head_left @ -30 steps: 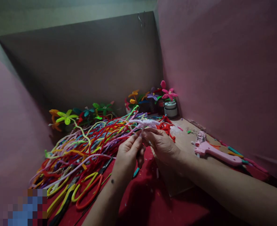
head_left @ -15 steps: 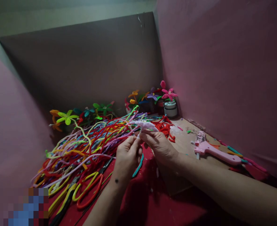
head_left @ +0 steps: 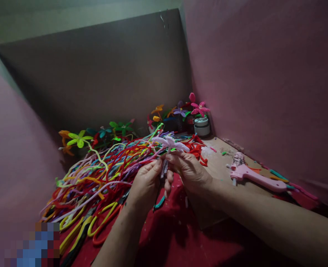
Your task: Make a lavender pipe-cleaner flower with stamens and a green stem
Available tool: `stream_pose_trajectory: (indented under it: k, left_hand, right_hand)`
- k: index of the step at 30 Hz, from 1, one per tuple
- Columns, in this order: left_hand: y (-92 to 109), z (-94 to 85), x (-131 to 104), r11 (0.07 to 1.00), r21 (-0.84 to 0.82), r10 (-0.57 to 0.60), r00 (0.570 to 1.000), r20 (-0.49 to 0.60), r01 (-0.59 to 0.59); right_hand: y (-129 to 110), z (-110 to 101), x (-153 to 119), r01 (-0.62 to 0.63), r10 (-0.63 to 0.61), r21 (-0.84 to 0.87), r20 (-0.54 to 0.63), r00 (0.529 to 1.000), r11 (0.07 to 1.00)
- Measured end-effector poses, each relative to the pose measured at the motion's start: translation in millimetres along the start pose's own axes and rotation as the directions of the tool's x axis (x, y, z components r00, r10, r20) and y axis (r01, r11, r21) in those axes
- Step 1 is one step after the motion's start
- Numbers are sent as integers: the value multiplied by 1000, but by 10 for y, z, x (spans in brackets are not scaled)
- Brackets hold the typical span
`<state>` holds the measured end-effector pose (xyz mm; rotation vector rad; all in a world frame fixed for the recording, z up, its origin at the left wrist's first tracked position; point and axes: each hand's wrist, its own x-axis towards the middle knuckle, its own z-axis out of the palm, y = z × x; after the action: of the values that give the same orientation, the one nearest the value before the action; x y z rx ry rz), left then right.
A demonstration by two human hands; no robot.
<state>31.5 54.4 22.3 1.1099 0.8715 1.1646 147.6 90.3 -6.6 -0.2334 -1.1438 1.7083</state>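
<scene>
A pale lilac pipe-cleaner flower (head_left: 169, 143) is held between both hands, its petals spread above the fingertips. My left hand (head_left: 147, 181) is closed around the stem ends just below the petals. My right hand (head_left: 192, 171) pinches the flower's base from the other side, thumb and fingers pressed together. A thin dark strand, perhaps wire, hangs below my left hand. Beneath it a short teal pipe cleaner (head_left: 160, 202) lies on the red cloth (head_left: 177, 222). Parts of the stem are hidden by the fingers.
A large heap of coloured pipe cleaners (head_left: 97, 178) lies left, with scissors (head_left: 105, 226) and yellow-black pliers (head_left: 80, 230) before it. Finished flowers (head_left: 80, 139) stand behind. A pink glue gun (head_left: 255, 178) rests on a board at right, near a lidded jar (head_left: 202, 127).
The lilac flower has turned more upright, so its petals and stem ends show more clearly. My left hand has rotated and shifted slightly, with the dark strand now visible below it.
</scene>
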Motion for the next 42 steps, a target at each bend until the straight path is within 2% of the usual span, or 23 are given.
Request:
stream_pose_trajectory:
  k: [2,4,11,15,18,21,24,29,37,39,42]
  left_hand:
    - [10,-9,12,995,90,51,998,-36,-48]
    - [14,-20,19,988,142,69,996,-58,-60]
    - [27,-42,-1,982,183,66,995,-72,-52]
    - [37,-53,-4,982,180,67,993,-96,-49]
    - [41,-64,1,990,134,63,994,-93,-50]
    - [43,-61,7,997,63,49,997,-58,-46]
    - [36,-32,6,1000,-9,1,1000,-27,-1]
    - [2,39,-5,994,-89,-60,997,-39,57]
    - [-84,-9,8,985,-141,-82,992,96,95]
    - [-89,-17,8,992,-95,-77,992,102,87]
    - [-79,3,6,999,27,-43,998,54,42]
  right_hand:
    - [12,-17,4,16,-17,11,54,998,1000]
    - [24,-43,18,51,-51,-13,52,997,999]
    - [30,-107,54,48,-52,-71,-51,997,996]
    - [30,-95,70,38,-36,18,-113,993,999]
    - [26,-86,86,4,2,111,-60,998,994]
    - [27,-107,112,-87,89,213,3,996,973]
    - [42,-155,141,-187,180,310,53,982,932]
    - [56,-202,154,-288,254,382,138,957,878]
    - [66,-185,147,-317,318,394,63,946,863]
    - [79,-194,151,-296,305,389,39,952,873]
    - [83,-202,150,-281,281,329,50,958,901]
